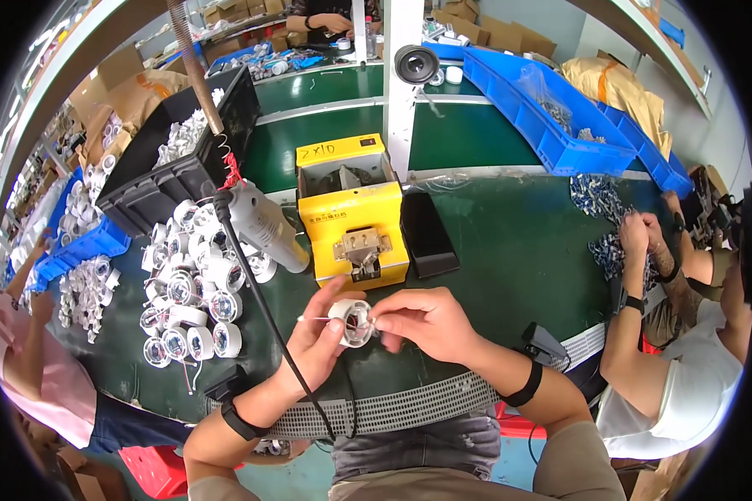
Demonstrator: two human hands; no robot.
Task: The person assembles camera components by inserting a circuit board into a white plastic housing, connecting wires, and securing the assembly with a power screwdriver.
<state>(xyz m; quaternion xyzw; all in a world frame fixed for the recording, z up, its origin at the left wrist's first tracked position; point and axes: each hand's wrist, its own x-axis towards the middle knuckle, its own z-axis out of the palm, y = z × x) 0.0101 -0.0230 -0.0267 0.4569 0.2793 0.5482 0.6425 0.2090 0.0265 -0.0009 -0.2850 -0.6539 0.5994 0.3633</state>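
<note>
My left hand (316,338) grips a white round housing (356,323) between thumb and fingers. The housing's open face shows reddish wires and a clear part inside. A thin pale wire sticks out of it toward the left. At the housing's right rim, my right hand (426,324) pinches a small whitish piece too small to name. Just beyond my hands stands a yellow machine (353,221) with a metal fixture (363,248) at its front. Many similar white housings (188,288) lie heaped on the green table left of my hands.
An electric screwdriver (263,224) hangs on a spring, its black cable crossing before my left forearm. A dark flat phone-like slab (429,235) lies beside the machine. A black crate (184,150) and a blue bin (551,117) stand farther back. People work at both sides.
</note>
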